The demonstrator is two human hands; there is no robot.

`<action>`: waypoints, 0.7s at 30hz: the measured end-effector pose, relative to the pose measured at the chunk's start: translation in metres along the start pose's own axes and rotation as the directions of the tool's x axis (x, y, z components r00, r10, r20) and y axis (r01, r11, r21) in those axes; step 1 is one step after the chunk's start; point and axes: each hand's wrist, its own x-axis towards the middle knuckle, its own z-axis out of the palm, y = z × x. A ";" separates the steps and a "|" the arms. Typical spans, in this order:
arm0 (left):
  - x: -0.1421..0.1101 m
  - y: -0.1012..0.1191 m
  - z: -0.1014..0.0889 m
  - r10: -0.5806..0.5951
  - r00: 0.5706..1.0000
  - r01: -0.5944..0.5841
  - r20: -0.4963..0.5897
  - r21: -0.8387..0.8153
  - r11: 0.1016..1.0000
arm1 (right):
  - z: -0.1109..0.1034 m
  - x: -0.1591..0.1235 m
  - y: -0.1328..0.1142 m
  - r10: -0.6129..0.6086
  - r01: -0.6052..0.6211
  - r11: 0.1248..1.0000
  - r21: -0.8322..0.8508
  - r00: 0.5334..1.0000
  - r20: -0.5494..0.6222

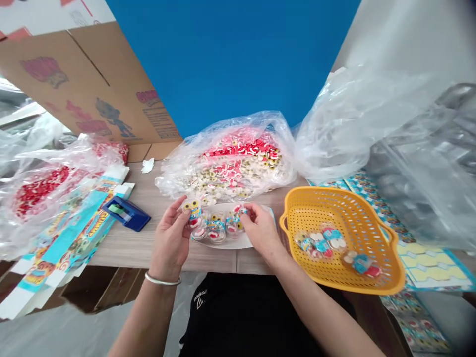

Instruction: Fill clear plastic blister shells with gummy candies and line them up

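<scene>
Clear blister packs of gummy sweets (193, 214), blue-labelled; left hand (170, 240) pinches one, right hand (262, 232) apparently another.

back: blue wall (230, 59); right: pale grey wall (401, 34); below: wood-grain table (126, 253); floor: whitish sheeting (63, 337)

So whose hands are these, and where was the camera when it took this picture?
No machine here, just a person's two bare hands. The camera sits on their head, looking down, so you see what they see. The left hand holds a small clear round pack of sweets with a blue label, and the right hand's fingers pinch a second pack. More packs lie on a white tray on a light wooden table, and in a yellow plastic basket. Behind them is a big clear plastic bag of red and white sweets.
</scene>
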 end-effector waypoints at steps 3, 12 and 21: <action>0.000 -0.008 -0.012 -0.023 1.000 0.023 -0.014 -0.030 0.999 | 0.006 0.002 0.013 0.049 -0.050 0.992 -0.114 0.999 -0.014; -0.006 -0.023 -0.009 -0.086 0.992 0.087 0.091 -0.006 0.996 | 0.020 0.004 0.016 -0.027 0.040 0.913 -0.407 0.999 0.038; -0.013 -0.036 0.016 -0.116 0.964 0.116 0.240 0.013 0.993 | 0.004 0.001 -0.003 -0.050 0.010 0.987 0.163 0.968 0.248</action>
